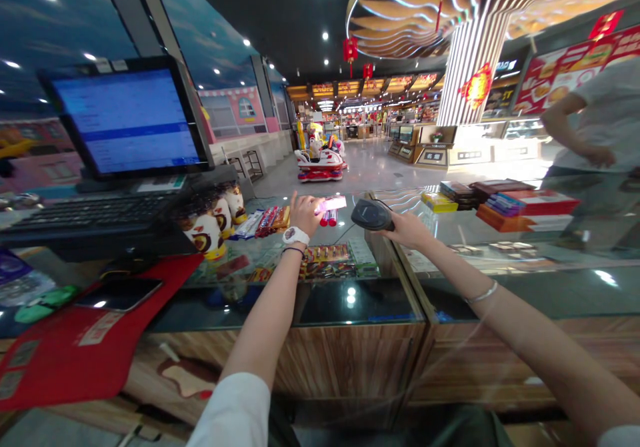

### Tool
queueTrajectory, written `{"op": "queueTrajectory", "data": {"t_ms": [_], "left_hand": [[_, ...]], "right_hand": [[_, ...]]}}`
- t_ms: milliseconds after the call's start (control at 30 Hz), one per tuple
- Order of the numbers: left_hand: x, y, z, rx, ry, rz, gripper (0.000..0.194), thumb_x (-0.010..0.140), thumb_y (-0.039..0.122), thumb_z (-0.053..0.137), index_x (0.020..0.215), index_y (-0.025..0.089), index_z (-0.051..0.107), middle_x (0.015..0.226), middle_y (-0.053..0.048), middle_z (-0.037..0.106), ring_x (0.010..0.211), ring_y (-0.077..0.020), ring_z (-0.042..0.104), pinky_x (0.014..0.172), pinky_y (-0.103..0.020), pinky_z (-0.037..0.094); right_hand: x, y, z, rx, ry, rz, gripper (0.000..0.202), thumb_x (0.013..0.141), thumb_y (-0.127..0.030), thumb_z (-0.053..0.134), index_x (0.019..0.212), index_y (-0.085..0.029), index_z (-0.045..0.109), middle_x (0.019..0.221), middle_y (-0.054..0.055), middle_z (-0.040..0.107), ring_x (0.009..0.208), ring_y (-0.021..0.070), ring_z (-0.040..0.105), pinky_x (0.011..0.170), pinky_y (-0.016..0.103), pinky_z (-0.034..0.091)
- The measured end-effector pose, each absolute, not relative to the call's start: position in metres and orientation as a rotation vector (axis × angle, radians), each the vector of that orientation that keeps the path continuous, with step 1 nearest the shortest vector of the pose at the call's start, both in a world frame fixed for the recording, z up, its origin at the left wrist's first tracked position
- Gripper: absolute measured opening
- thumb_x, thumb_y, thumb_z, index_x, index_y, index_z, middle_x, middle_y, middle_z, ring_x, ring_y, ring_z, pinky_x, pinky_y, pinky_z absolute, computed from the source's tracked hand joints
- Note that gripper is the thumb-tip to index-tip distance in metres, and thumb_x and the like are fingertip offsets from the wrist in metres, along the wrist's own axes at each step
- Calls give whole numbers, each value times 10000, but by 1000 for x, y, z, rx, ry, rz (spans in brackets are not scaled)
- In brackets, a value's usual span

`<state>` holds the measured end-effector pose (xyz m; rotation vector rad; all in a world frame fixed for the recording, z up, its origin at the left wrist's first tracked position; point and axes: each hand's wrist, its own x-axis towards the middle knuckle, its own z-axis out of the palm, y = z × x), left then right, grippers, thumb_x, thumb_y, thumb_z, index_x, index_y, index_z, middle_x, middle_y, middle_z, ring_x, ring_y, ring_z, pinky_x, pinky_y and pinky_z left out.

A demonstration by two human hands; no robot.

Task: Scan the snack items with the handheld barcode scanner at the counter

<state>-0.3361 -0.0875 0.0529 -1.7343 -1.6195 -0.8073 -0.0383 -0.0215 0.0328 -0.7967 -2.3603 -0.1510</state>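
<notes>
Overall, both hands (356,224) reach forward over the counter (360,300).

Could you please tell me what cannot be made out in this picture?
All in the head view:
Text on the screen: blurred.
Print on the small packet in the left hand: too small, glare.
Grip of the scanner: mostly covered by the right hand.
Head of the person: cut off by the right edge.
</notes>
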Motion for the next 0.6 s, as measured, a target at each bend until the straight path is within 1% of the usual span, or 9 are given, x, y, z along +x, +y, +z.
{"op": "queueTrajectory", "data": {"t_ms": [233, 367, 433, 500, 600], "left_hand": [[-336, -88, 53, -1728, -1600, -818, 277, 833, 214, 634, 1090, 270, 722, 953, -57, 706, 1022, -269, 631, 1205, -595, 273], [-335, -89, 54, -1732, -1609, -814, 287, 833, 213, 636, 1102, 267, 723, 956, -61, 705, 1021, -270, 632, 1209, -590, 271], [-334, -89, 55, -1735, -1609, -812, 284, 834, 213, 638, 1099, 265, 725, 958, -62, 705, 1026, -272, 631, 1210, -590, 269], [-334, -89, 56, -1737, -1607, -815, 283, 834, 213, 639, 1097, 268, 725, 966, -59, 705, 1034, -273, 628, 1213, -592, 262], [-333, -89, 57, -1738, -1610, -826, 282, 832, 212, 641, 1094, 272, 726, 981, -56, 703, 1042, -271, 623, 1218, -593, 247]], "right_hand": [[-39, -27, 37, -881, -2423, -145, 523, 888, -588, 593, 1210, -181, 656, 878, 123, 766, 822, 353, 732, 698, 385, 528], [-38, -28, 40, -896, -2444, -116, 571, 885, -476, 607, 1342, -136, 557, 984, 154, 760, 892, 371, 721, 730, 415, 538], [-36, -26, 40, -789, -2456, -119, 591, 859, -396, 620, 1372, -121, 517, 1103, 171, 734, 981, 366, 700, 803, 437, 541], [-35, -21, 39, -633, -2454, -136, 599, 828, -343, 630, 1372, -127, 505, 1218, 172, 691, 1093, 355, 656, 912, 461, 520], [-32, -10, 33, -504, -2430, -172, 537, 826, -299, 607, 1341, -168, 531, 1250, 148, 669, 1177, 334, 600, 1069, 525, 425]]}}
